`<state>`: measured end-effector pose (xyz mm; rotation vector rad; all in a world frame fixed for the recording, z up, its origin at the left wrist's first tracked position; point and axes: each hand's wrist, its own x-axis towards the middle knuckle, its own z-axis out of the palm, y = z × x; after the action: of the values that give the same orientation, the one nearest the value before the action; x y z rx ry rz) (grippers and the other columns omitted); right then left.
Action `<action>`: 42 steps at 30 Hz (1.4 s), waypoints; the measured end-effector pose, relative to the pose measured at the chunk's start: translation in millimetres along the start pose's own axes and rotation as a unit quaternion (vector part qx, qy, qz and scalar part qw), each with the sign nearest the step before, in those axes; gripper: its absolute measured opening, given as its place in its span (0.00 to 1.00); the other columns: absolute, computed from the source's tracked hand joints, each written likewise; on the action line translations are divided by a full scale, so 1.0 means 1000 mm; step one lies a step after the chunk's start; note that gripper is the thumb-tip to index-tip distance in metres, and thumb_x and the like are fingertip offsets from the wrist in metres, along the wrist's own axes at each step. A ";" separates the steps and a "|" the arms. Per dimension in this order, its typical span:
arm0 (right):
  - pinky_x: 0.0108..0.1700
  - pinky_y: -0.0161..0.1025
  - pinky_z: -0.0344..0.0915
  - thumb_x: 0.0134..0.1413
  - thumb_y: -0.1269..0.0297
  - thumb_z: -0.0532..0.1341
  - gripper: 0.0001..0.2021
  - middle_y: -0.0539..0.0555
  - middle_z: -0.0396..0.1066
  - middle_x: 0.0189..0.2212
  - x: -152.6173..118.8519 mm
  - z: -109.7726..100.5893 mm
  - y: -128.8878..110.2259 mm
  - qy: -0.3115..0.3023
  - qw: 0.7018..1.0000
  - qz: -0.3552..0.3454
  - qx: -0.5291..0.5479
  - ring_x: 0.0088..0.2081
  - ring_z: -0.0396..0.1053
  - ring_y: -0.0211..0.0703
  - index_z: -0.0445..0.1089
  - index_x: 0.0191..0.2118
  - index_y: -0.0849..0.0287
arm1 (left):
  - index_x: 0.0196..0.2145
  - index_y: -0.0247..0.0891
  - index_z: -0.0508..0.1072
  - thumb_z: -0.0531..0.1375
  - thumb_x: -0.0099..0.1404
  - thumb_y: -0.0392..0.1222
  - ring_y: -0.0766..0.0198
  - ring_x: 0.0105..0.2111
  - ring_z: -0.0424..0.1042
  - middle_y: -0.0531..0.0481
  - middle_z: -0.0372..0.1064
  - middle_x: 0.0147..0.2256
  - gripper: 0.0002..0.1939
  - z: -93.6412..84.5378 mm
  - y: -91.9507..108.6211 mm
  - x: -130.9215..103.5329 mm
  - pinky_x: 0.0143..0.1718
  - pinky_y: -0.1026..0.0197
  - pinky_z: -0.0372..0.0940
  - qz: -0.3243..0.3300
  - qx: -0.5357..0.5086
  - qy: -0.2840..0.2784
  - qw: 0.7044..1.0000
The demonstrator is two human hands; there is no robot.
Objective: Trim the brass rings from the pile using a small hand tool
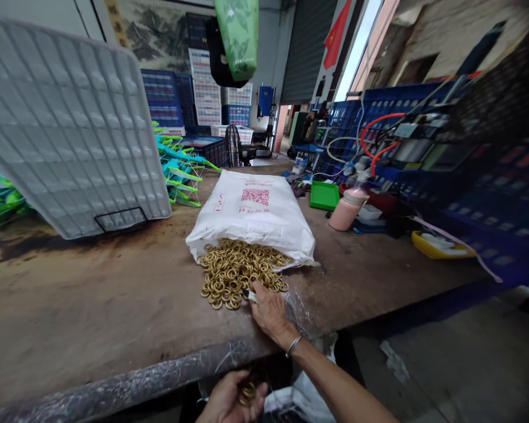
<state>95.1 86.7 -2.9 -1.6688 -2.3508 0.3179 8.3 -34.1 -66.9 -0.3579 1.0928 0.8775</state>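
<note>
A white sack (pixel 255 217) with red print lies on the brown table (pixel 114 299), its mouth facing me. Many brass rings (pixel 233 273) spill from it in a heap. My right hand (pixel 268 311), with a bracelet at the wrist, is at the heap's near right edge. Its fingers are closed on a small black-and-white object (pixel 249 295) that touches the rings. Below the table's front edge, my left hand (pixel 235 399) is palm up with curled fingers, holding a few brass rings (pixel 247 392).
A ribbed translucent panel (pixel 79 129) stands at the left, beside green and blue plastic pieces (pixel 180 170). To the right are a green tray (pixel 324 195), a pink bottle (pixel 347 210), a yellow tray (pixel 441 245) and a machine with hoses (pixel 414 144).
</note>
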 end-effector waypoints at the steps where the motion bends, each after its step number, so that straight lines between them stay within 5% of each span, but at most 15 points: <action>1: 0.30 0.35 0.50 0.55 0.71 0.53 0.07 0.53 0.73 0.33 -0.001 0.000 0.001 0.000 1.000 -0.001 0.000 0.33 0.70 0.42 0.64 0.39 0.57 | 0.38 0.32 0.63 0.52 0.61 0.33 0.60 0.21 0.73 0.44 0.70 0.22 0.06 0.000 0.000 0.002 0.21 0.63 0.64 -0.001 -0.007 -0.005 1.000; 5: 0.29 0.35 0.49 0.50 0.74 0.54 0.11 0.53 0.73 0.31 -0.005 0.004 0.007 0.009 1.000 -0.016 0.006 0.32 0.69 0.42 0.65 0.40 0.57 | 0.46 0.31 0.59 0.53 0.59 0.33 0.58 0.21 0.72 0.44 0.70 0.24 0.16 -0.001 -0.001 0.002 0.23 0.62 0.64 -0.007 -0.013 -0.029 0.999; 10: 0.30 0.34 0.51 0.48 0.75 0.53 0.14 0.51 0.72 0.29 -0.007 0.015 0.019 0.041 0.997 -0.027 0.058 0.29 0.68 0.41 0.65 0.41 0.57 | 0.47 0.32 0.58 0.52 0.59 0.33 0.55 0.26 0.74 0.41 0.70 0.28 0.17 -0.003 -0.001 -0.001 0.24 0.62 0.65 -0.007 -0.013 -0.039 0.999; 17: 0.33 0.33 0.56 0.49 0.73 0.53 0.11 0.52 0.72 0.31 -0.007 0.022 0.027 0.086 0.985 -0.020 0.146 0.31 0.68 0.41 0.63 0.41 0.57 | 0.31 0.30 0.69 0.60 0.55 0.36 0.60 0.27 0.72 0.42 0.70 0.28 0.06 -0.001 -0.004 -0.015 0.27 0.62 0.64 0.042 0.084 -0.079 0.992; 20: 0.35 0.33 0.58 0.50 0.72 0.52 0.09 0.52 0.71 0.32 -0.011 0.019 0.027 0.096 0.978 -0.030 0.184 0.33 0.69 0.41 0.63 0.39 0.57 | 0.22 0.31 0.69 0.65 0.51 0.45 0.63 0.27 0.70 0.45 0.69 0.26 0.13 0.003 -0.005 -0.035 0.26 0.65 0.62 0.124 0.196 -0.143 0.962; 23: 0.36 0.34 0.60 0.51 0.71 0.52 0.08 0.52 0.70 0.31 -0.022 0.015 0.027 0.088 0.967 -0.063 0.233 0.33 0.68 0.41 0.63 0.38 0.57 | 0.25 0.33 0.71 0.62 0.53 0.54 0.66 0.24 0.68 0.48 0.69 0.23 0.18 0.012 0.000 -0.059 0.23 0.66 0.61 0.259 0.314 -0.156 0.900; 27: 0.35 0.35 0.61 0.55 0.67 0.51 0.06 0.52 0.69 0.30 -0.039 0.009 0.025 0.062 0.951 -0.071 0.296 0.31 0.67 0.41 0.62 0.38 0.57 | 0.37 0.38 0.66 0.60 0.52 0.58 0.71 0.14 0.61 0.55 0.67 0.22 0.23 0.029 0.019 -0.075 0.14 0.68 0.54 0.383 0.298 -0.034 0.874; 29: 0.35 0.35 0.61 0.55 0.67 0.51 0.06 0.52 0.68 0.30 -0.045 0.005 0.022 0.048 0.946 -0.076 0.310 0.31 0.67 0.40 0.62 0.37 0.57 | 0.44 0.37 0.63 0.59 0.54 0.57 0.72 0.13 0.58 0.57 0.66 0.21 0.25 0.037 0.029 -0.073 0.14 0.69 0.53 0.412 0.296 -0.016 0.862; 36: 0.30 0.32 0.56 0.56 0.64 0.51 0.05 0.48 0.63 0.24 -0.049 -0.006 0.011 0.003 0.932 -0.103 0.346 0.25 0.61 0.36 0.62 0.35 0.57 | 0.33 0.36 0.67 0.59 0.54 0.57 0.76 0.13 0.54 0.59 0.63 0.19 0.20 0.042 0.041 -0.055 0.14 0.71 0.48 0.384 0.266 -0.089 0.880; 42: 0.30 0.31 0.54 0.58 0.59 0.51 0.10 0.45 0.58 0.22 -0.046 -0.009 0.008 -0.040 0.911 -0.071 0.405 0.26 0.56 0.34 0.61 0.30 0.58 | 0.29 0.35 0.67 0.60 0.56 0.54 0.75 0.15 0.58 0.56 0.65 0.20 0.17 0.036 0.039 -0.053 0.16 0.70 0.52 0.380 0.280 -0.084 0.877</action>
<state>120.3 46.1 -0.1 -1.0782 -1.9328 1.1562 -9.2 -9.6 2.0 0.6749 1.2803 1.1879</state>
